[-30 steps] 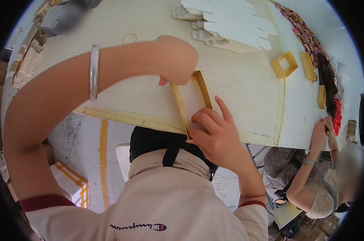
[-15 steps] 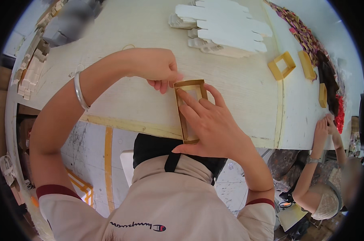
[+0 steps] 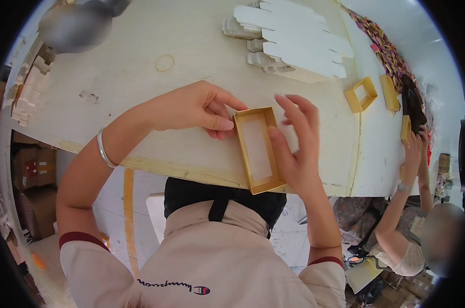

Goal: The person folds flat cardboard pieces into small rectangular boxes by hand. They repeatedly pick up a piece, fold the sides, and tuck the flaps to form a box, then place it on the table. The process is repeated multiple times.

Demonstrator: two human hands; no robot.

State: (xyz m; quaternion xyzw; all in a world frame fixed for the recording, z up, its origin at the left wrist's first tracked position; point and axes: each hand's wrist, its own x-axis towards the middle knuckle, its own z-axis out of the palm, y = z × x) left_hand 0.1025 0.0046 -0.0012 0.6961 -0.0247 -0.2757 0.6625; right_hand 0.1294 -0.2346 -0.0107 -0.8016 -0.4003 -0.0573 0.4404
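Observation:
A gold-yellow open box (image 3: 269,184) with a whitish inside bottom lies at the table's near edge, in front of my body. My left hand (image 3: 207,109) is at its far left corner. The index finger reaches to the rim there, while the thumb is apart from it and the other fingers curl loosely. On the other side, my right hand (image 3: 300,146) has its fingers raised and spread. Its thumb is beside the box's right wall; whether it touches is hard to tell.
Flat white folded cartons (image 3: 299,38) are stacked at the far right. A rubber band (image 3: 164,63) lies farther left. Another gold box frame (image 3: 361,95) stands near a co-worker's hands (image 3: 414,146) at right. White carton pieces (image 3: 31,95) line the left edge.
My right hand has lifted out of the box and moved right, fingers spreading. My left hand's index finger has straightened toward the corner. The box has shifted slightly right and nearer.

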